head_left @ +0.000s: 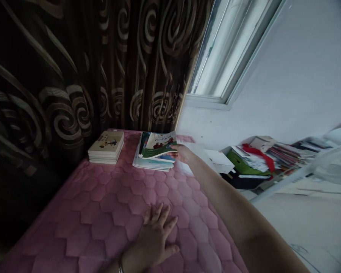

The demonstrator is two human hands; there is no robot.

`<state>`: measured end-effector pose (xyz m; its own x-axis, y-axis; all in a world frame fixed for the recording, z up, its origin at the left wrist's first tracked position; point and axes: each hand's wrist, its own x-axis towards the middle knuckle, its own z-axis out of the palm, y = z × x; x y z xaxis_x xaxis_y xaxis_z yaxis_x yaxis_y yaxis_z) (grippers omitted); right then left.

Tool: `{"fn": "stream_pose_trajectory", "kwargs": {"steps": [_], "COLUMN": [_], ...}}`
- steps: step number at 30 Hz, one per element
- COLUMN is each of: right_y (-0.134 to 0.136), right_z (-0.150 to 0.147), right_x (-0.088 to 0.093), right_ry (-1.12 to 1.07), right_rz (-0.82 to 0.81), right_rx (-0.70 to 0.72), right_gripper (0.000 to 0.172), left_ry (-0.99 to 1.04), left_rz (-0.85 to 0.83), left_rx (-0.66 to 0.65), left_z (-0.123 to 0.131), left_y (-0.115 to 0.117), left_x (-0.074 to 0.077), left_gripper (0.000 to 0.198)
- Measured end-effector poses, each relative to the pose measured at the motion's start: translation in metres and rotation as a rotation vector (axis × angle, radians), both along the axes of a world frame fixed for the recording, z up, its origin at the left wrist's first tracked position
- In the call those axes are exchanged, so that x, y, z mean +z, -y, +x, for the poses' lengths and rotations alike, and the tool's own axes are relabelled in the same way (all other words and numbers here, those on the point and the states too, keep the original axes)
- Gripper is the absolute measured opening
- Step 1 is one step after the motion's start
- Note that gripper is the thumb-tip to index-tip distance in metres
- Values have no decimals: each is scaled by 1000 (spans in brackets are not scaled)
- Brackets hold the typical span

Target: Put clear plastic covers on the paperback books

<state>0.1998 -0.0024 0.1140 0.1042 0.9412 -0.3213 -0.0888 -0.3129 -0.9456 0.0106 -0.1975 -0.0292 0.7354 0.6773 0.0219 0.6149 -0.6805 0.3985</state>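
My right hand (183, 153) reaches far forward and grips the right edge of a thin book (160, 145) with a green and white cover. That book lies tilted over a stack of thin books (153, 163), its right side bent a little upward. My left hand (156, 240) rests flat on the pink quilted mattress (110, 206), fingers spread and holding nothing. A bracelet circles the left wrist. To the left of the stack stands a neat pile of thicker cream-coloured books (106, 147).
A dark curtain (116, 68) with swirl patterns hangs behind the mattress. At right, beyond the mattress edge, are a white box (219, 161), a green item (240, 163), a red strip (261, 155) and piled papers (290, 153). A window (221, 49) is above.
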Motion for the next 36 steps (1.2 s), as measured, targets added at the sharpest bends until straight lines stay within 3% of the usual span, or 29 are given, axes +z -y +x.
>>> {"fn": "stream_pose_trajectory", "kwargs": {"steps": [4,7,9,12,16,19,21,24,28,32,36], "right_y": [49,113,161,227,277,286,286,281,265,237,210], "right_z": [5,21,34,50,58,64,69,79,85,80,67], "right_x": [21,18,1,-41,-101,-130,-138,-135,-112,-97,-102], "right_ry": [48,54,-7,-86,-122,-100,-38,113,317,517,664], "right_rz": [159,349,372,255,107,-42,-131,-221,-245,-152,-109], "right_rx": [67,130,56,-160,-175,-99,18,162,289,237,91], "right_gripper": [9,21,28,35,35,38,44,49,48,42,34], "left_ry": [-48,-45,-23,28,80,41,3,11,96,86,-23], "left_rz": [-44,-40,-31,-47,-38,-46,-56,-71,-81,-29,-56], "left_rx": [-27,-18,9,33,-83,-41,39,161,331,304,254], "left_z": [-2,-2,-2,-2,-8,-18,-23,-26,-24,-24,-22], "left_y": [-3,-2,1,5,3,0,1,4,7,11,16], "left_x": [6,8,9,12,20,24,25,27,26,18,8], "left_gripper": [70,66,66,58,48,57,57,48,37,47,75]}}
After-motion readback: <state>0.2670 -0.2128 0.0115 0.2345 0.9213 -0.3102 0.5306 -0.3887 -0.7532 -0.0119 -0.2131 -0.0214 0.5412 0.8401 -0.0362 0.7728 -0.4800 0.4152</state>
